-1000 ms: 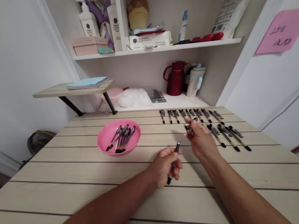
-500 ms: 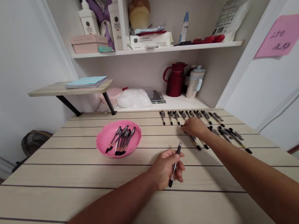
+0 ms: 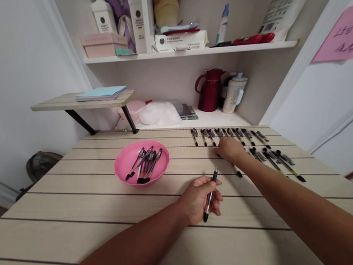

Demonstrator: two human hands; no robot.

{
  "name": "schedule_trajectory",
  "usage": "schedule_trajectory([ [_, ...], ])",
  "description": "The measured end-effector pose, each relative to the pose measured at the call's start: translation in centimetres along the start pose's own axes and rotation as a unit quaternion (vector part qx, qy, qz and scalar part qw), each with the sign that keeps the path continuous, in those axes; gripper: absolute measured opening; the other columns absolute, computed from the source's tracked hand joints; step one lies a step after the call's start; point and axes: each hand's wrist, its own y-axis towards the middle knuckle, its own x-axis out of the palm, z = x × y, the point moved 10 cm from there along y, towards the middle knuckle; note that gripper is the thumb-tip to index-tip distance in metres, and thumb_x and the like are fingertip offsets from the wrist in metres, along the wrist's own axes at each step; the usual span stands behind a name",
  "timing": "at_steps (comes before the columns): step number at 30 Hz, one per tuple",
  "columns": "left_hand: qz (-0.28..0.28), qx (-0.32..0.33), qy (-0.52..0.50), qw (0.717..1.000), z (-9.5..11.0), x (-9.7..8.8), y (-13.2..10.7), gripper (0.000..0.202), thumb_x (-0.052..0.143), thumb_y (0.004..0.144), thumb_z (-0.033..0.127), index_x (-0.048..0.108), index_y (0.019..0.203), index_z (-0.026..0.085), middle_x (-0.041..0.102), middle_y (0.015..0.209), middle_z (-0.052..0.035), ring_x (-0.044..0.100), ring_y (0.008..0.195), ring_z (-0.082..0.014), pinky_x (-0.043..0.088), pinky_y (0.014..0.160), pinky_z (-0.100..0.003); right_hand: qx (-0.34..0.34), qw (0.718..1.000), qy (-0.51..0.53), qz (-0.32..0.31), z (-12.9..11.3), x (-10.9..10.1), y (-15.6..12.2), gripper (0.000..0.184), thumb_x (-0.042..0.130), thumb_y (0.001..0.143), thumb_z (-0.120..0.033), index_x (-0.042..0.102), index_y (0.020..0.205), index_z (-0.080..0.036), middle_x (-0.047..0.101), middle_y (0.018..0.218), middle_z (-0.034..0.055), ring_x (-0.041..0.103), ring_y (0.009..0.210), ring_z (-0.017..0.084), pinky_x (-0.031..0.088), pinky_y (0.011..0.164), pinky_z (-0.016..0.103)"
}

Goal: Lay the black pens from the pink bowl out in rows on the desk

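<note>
My left hand (image 3: pixel 204 199) is closed around a pen (image 3: pixel 210 196), a clear-barrelled one with a dark grip. It is held slanted over the table, its bare point up and its black end down. Farther forward and to the right, my right hand (image 3: pixel 231 148) reaches down among the laid-out pens with its fingers bent together. Whatever those fingertips hold is hidden. One pen (image 3: pixel 235 170) pokes out from beneath that hand. Pens and loose caps lie in two rows, the back row including a pen (image 3: pixel 194 138) at its left end and the front row a pen (image 3: pixel 291 169) at its right.
A pink bowl (image 3: pixel 121 174) with several pens in it stands on the slatted table (image 3: pixel 86 217) at left. Behind are a raised wooden stand (image 3: pixel 59 104), a dark red jug (image 3: pixel 210 91) and a pale tumbler (image 3: pixel 234 93). A shelf (image 3: pixel 112 59) with bottles runs above.
The view has shifted slightly, so most things sit a little farther right. My right hand still reaches among the pens, with fewer pen ends showing below it. The left hand keeps its pen.
</note>
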Motion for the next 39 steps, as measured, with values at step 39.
schedule_trajectory([
  [39,0.056,0.000,0.018,0.998,0.5,-0.3,-0.5,0.022,0.052,0.074,0.039,0.046,0.082,0.019,0.049,0.056,0.0052,0.033,0.034,-0.0024,0.015,0.034,-0.015,-0.020,0.556,0.803,-0.213,-5.8,2.2,-13.6,0.029,0.070,0.064,-0.041,0.058,0.073,-0.016,0.054,0.052,-0.0032,0.047,0.037,0.010,0.036,0.038,0.022],
])
